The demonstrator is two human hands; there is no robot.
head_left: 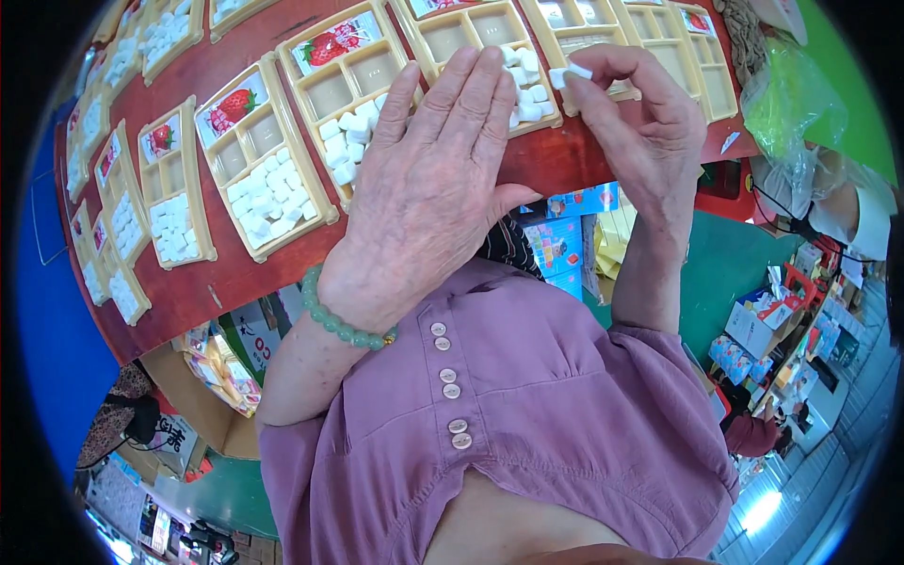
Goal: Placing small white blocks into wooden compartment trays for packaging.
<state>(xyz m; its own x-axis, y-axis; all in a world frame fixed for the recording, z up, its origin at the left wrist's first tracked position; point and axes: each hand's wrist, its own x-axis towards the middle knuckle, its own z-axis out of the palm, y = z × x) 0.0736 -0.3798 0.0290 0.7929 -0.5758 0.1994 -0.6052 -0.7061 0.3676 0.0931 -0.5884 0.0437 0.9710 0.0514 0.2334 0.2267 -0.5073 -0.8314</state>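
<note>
My left hand point(433, 169), with a green bead bracelet point(339, 325) at its wrist, lies flat, fingers stretched, palm down over two neighbouring cream trays. White cubes point(348, 141) show beside its fingers in one tray; more white cubes point(529, 89) fill the near compartment of the other. My right hand point(650, 122) pinches a small white piece point(578, 71) between thumb and forefinger, just above the edge of a tray point(574, 42). Another white cube sits against the thumb tip. What lies under my left palm is hidden.
Several similar trays stand in rows on the red table point(292, 278), some with white cubes and strawberry-printed packets point(231, 108). A clear plastic bag point(791, 94) lies at the right. Below the table edge are blue boxes point(556, 245) and an open carton point(202, 400).
</note>
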